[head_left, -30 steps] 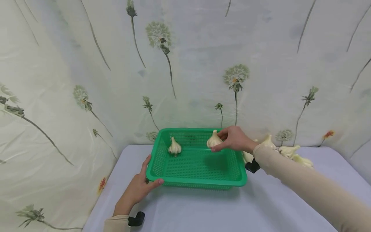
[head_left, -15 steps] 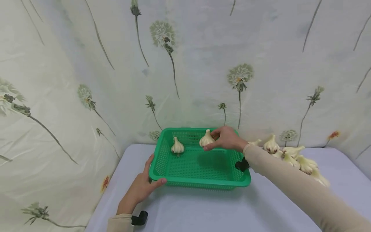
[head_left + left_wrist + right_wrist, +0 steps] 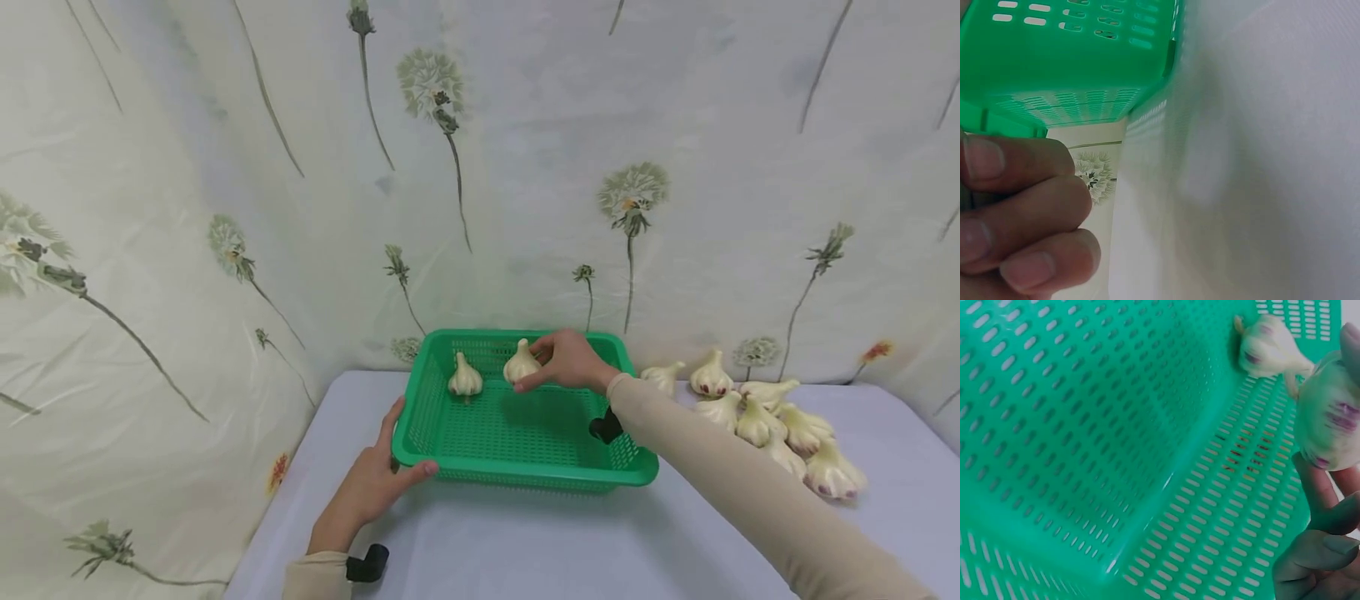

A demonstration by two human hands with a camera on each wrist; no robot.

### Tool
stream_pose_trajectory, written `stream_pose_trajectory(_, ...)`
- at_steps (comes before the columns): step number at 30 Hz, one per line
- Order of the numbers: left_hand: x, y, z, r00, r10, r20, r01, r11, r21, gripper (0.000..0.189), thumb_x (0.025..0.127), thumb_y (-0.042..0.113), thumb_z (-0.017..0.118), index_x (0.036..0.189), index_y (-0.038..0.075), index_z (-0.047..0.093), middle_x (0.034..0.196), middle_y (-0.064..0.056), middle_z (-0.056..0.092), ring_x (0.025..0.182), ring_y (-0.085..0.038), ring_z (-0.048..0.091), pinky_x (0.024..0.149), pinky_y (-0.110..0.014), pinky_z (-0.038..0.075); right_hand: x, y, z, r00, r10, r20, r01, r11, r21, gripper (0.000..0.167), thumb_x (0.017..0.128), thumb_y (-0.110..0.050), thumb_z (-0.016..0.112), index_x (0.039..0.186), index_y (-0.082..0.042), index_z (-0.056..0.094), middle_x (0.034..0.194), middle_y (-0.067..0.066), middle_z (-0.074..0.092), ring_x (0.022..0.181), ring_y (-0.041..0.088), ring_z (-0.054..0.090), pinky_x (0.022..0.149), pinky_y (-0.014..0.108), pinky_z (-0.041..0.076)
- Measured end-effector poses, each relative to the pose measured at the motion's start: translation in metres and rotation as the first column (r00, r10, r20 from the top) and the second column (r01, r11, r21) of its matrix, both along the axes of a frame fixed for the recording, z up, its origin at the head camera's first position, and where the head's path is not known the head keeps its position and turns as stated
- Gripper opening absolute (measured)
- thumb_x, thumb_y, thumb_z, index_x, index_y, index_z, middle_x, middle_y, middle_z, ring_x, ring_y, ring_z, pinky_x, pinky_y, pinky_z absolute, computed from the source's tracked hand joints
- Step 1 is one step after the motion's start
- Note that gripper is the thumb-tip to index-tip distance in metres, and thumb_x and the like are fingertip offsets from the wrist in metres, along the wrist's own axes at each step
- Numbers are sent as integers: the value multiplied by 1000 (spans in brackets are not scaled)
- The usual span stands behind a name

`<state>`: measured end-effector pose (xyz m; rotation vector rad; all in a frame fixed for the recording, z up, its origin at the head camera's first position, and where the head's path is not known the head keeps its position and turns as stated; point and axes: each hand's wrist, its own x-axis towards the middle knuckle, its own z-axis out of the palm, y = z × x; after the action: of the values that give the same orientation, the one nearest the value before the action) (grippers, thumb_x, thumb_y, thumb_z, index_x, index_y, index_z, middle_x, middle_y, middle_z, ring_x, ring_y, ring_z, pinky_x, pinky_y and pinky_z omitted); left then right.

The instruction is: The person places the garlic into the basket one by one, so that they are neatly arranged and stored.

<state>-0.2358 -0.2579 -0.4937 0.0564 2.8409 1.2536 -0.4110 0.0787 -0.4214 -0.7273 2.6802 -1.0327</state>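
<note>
A green plastic basket [image 3: 525,475] with slotted walls sits on the table. At its left corner my left hand [image 3: 371,479] grips the rim, thumb over the front edge; in the left wrist view its fingers [image 3: 1029,206] are curled beside the basket wall. My right hand [image 3: 572,360] pinches a garlic bulb [image 3: 521,365] between thumb and fingers, stem up, over the back part of the basket. Purple streaks show on this bulb in the right wrist view. Another garlic bulb [image 3: 465,381] stands in the basket's back left corner, just left of the held one.
Several garlic bulbs [image 3: 757,422] lie heaped on the table right of the basket, partly beside my right sleeve [image 3: 720,450]. A white cloth [image 3: 525,542] covers the table. Behind it hangs a dandelion-print curtain [image 3: 525,167].
My right hand has carried the garlic bulb leftward and slightly lower, closer to the bulb in the basket. The left hand keeps its grip. The head view has shifted, showing more of the heap.
</note>
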Motion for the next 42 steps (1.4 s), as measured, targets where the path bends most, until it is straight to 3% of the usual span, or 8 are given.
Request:
stream_pose_trajectory(16,-2,1,-2,1000,-7,-26,7,1000,6,110,90,59,78,170,45,4,73,-8,61,74,-21,54,69,-37,45,-15,-18,-27,999,0,-42,4,996,87,73,76,-39,97,136,-6,72,126,14,75,114,32,70,95,51,57)
stream_pose_trajectory(26,-1,3,-3,1000,-5,-18,5,1000,8,110,90,59,78,170,45,4,69,-6,56,70,-19,52,64,-36,43,-26,-22,-45,999,3,-33,0,997,73,73,78,-37,96,139,-8,71,128,14,75,115,34,71,94,52,58)
stream_pose_trajectory(35,2,1,1,1000,6,-13,-6,1000,6,111,90,58,79,170,45,4,69,-6,55,68,-20,51,62,-36,42,-23,-34,-50,995,22,-98,-9,992,126,68,78,-35,97,138,-13,73,119,11,77,106,29,71,86,49,58)
stream_pose_trajectory(42,0,-2,-2,1000,-1,-11,1,1000,-5,110,90,59,79,169,47,3,69,-5,55,68,-19,52,64,-35,43,-23,-36,-54,995,-19,-97,31,992,125,69,76,-37,98,135,-11,73,121,14,77,110,32,72,91,52,58)
